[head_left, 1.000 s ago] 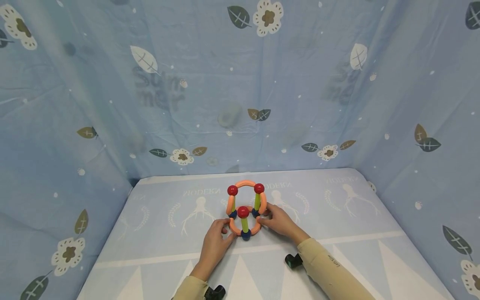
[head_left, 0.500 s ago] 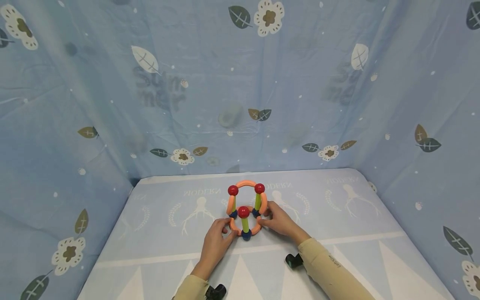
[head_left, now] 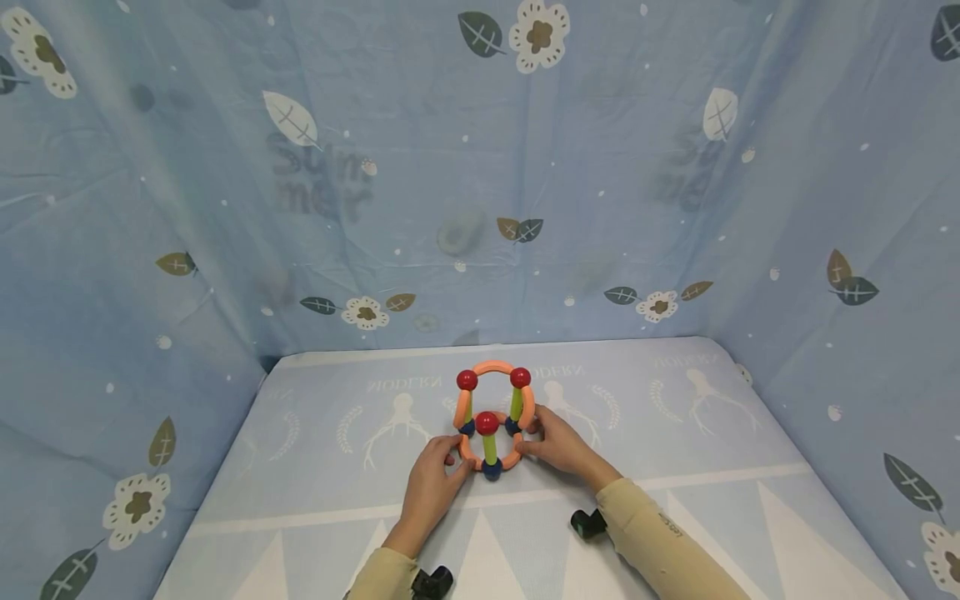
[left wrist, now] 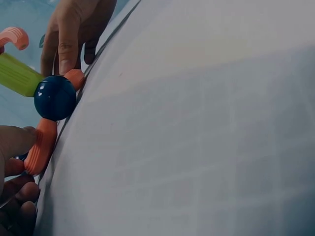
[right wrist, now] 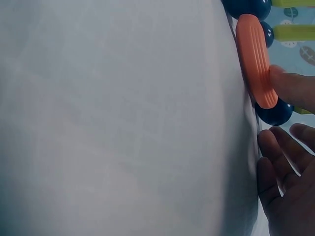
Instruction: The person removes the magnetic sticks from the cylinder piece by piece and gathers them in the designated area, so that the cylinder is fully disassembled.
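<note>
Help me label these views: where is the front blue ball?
In the head view, the front blue ball is below centre, at the foot of a green rod, between the left hand and right hand.

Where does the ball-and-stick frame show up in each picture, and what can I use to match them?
Head: the ball-and-stick frame stands below the centre, between the left hand and the right hand.
Left wrist: only part of it shows, at the left edge, upper to middle.
Right wrist: only part of it shows, in the upper right corner.
Shared landmark: the right hand, at top left in the left wrist view, lower right in its own.
</note>
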`<state>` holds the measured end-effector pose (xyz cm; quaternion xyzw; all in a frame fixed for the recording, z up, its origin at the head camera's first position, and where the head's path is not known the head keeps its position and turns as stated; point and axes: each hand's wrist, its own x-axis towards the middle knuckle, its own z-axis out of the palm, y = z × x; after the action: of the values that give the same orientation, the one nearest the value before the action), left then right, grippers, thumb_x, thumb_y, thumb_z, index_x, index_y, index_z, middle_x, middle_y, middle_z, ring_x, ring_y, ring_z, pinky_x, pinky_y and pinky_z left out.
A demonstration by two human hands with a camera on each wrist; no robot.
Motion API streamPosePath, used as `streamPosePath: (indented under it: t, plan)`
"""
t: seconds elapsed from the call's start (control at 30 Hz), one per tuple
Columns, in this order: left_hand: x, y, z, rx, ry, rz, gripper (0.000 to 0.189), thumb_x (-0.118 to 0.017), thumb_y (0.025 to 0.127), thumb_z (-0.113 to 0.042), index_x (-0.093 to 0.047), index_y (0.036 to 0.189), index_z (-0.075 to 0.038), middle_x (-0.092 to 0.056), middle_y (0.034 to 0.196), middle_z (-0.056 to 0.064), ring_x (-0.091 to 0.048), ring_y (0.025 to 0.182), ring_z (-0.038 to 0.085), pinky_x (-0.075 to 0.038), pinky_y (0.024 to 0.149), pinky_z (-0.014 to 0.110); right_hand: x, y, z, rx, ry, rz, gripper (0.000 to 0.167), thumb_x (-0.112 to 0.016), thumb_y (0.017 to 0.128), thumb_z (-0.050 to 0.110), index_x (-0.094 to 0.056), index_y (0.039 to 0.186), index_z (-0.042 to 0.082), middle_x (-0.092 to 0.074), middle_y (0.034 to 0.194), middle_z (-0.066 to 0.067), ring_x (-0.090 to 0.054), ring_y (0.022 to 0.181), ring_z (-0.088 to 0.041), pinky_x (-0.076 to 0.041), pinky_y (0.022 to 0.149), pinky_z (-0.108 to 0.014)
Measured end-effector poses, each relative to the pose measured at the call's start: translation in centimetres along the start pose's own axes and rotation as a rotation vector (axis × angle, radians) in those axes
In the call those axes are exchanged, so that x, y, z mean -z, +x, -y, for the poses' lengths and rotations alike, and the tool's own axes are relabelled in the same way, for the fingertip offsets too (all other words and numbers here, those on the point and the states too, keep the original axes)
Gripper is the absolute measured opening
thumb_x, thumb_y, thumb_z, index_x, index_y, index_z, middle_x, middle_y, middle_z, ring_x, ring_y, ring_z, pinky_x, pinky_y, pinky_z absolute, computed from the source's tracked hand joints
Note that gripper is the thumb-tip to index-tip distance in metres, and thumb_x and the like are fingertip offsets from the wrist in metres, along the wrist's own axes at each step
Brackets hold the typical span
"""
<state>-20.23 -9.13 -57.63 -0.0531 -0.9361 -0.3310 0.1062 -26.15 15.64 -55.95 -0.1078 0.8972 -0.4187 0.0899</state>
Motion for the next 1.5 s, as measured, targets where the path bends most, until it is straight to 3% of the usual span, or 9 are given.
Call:
streamPosePath:
  t: [0.23,0.47,0.7,1.03,1.5]
  plan:
    - [0.3,0.1,-0.2,-0.015,-0.002,-0.003,0.044,-0.08,0.089,-0.027,-0.07,0.127,-0.008,-0.063,0.107,0.0,-0.051,0.08,0.009,-0.043,0.066,0.026,-0.2,-0.2,0.0,-0.003,0.002,0.006,0.048,-0.082,0.087,0.03,-0.057,0.123,0.009,-0.06,0.102,0.0,-0.052,0.085,-0.017,-0.045,0.074,-0.034]
    - [0.5,0.3,-0.2,-0.027,-0.003,-0.012,0.041,-0.079,0.09,-0.028,-0.071,0.126,-0.009,-0.063,0.102,-0.001,-0.05,0.079,0.011,-0.041,0.067,0.028,-0.4,-0.8,0.1,0.045,-0.008,-0.013,0.04,-0.082,0.088,0.029,-0.057,0.112,0.01,-0.058,0.099,-0.002,-0.05,0.081,-0.016,-0.044,0.071,-0.031]
    - [0.7,0.5,-0.3,-0.014,0.017,-0.003,0.042,-0.078,0.091,-0.03,-0.071,0.127,-0.011,-0.064,0.105,0.001,-0.049,0.079,0.01,-0.041,0.067,0.028,-0.8,-1.1,0.3,0.053,-0.006,-0.039,0.039,-0.081,0.089,0.028,-0.058,0.115,0.01,-0.058,0.1,-0.003,-0.048,0.08,-0.015,-0.042,0.07,-0.03]
    - [0.7,0.9,0.2,-0.046,0.002,-0.013,0.039,-0.077,0.092,-0.029,-0.071,0.127,-0.012,-0.066,0.107,0.0,-0.051,0.079,0.01,-0.041,0.066,0.027,-1.7,-2.0,0.6,0.056,-0.032,-0.09,0.039,-0.081,0.088,0.028,-0.057,0.114,0.01,-0.054,0.097,-0.002,-0.048,0.081,-0.015,-0.041,0.069,-0.03]
    - [0.8,1.4,0.8,-0.048,-0.035,0.014,0.037,-0.076,0.093,-0.026,-0.071,0.127,-0.011,-0.064,0.101,0.001,-0.05,0.079,0.01,-0.041,0.066,0.027,-1.7,-2.7,1.0,0.078,-0.064,-0.08,0.043,-0.081,0.088,0.029,-0.058,0.119,0.009,-0.054,0.1,-0.003,-0.049,0.085,-0.016,-0.042,0.072,-0.031]
